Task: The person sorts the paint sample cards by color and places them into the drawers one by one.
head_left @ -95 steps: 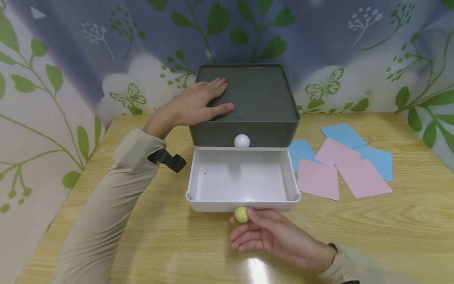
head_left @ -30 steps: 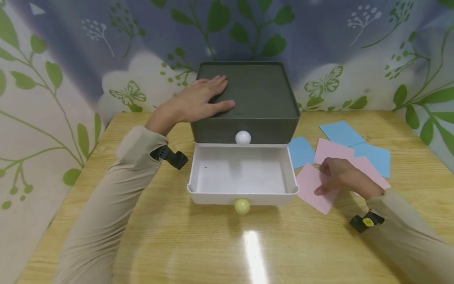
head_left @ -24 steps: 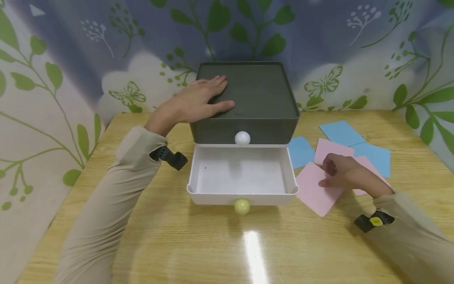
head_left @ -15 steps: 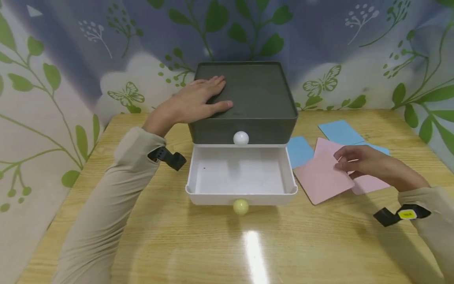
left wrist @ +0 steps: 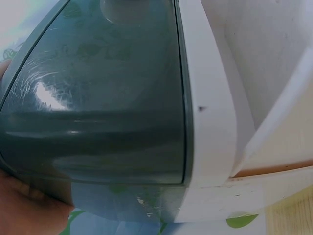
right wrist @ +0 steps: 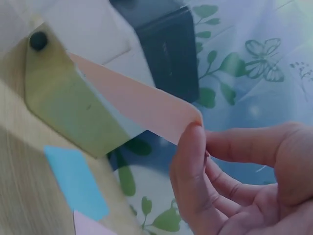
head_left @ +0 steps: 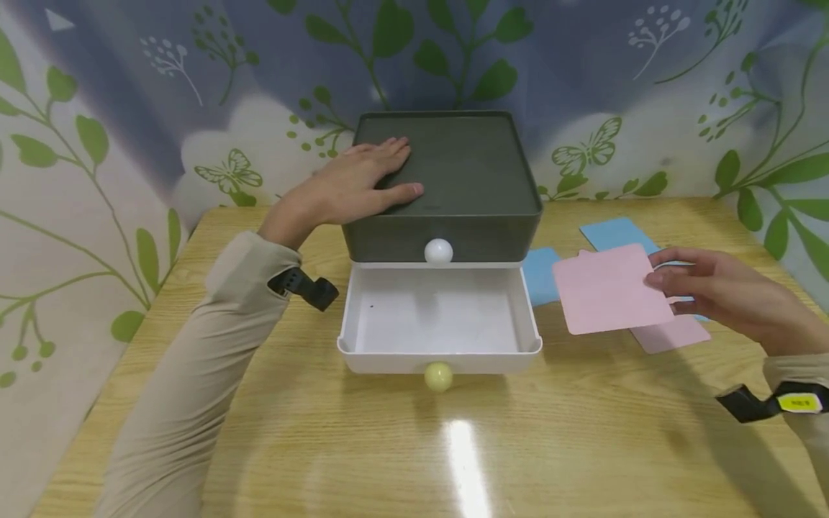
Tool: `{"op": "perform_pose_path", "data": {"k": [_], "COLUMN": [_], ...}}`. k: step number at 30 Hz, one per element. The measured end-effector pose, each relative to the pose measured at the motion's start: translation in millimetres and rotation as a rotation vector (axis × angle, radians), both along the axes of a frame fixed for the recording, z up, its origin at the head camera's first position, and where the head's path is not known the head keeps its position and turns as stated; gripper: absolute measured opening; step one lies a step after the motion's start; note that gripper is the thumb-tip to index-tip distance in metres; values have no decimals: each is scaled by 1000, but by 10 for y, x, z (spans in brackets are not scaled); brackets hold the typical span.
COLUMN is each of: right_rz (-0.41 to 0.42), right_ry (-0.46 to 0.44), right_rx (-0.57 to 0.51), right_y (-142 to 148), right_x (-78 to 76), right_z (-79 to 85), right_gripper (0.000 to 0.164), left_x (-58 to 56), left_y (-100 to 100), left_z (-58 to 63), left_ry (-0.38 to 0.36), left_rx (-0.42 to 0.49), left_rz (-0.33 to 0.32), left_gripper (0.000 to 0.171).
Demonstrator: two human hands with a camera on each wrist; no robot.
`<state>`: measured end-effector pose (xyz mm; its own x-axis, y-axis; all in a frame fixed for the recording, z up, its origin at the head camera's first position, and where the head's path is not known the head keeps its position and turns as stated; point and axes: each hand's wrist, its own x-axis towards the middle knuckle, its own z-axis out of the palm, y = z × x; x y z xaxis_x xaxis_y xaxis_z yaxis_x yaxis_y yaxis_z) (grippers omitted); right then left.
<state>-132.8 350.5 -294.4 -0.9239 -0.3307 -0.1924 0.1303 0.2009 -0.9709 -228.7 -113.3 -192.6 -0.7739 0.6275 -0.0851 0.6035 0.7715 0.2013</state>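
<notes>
pinching a pink card (head_left: 609,289) by its edge between thumb and fingers, your right grip (head_left: 725,291) holds it raised off the bench (head_left: 324,446), to the right of the jutting white drawer (head_left: 388,362) and near the blue cards (head_left: 617,233). your left grip (head_left: 352,183) holds nothing; its fingers lie extended on top of the dark box (head_left: 469,165), toward the left side, with the thumb spread away from them.
</notes>
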Motion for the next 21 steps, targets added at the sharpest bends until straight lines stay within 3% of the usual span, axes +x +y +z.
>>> {"op": "perform_pose_path", "data": {"k": [5,9,13,18,21], "right_rz": [123,204,225,202,236], "right_ry": [-50,-124,-155,-124,-129], "right_rx": [-238,-326,-363,-306,-304], "right_y": [22,-13,-69,-188,-279], "right_x": [38,52,79,124,119], "right_z": [63,128,162,168,154], "right_gripper": [33,38,39,36,34], "left_x": [-4,-2,0,3,2], "left_y": [-6,-9,-3,-1,-2], "left_z": [-6,1,13,13,9], "left_ry": [-3,2,-3,-7,-7], "left_rx": [0,-1,-9,-14,-12], "left_rz": [3,3,2,3,1], "left_gripper": [76,75,75,75,75]}}
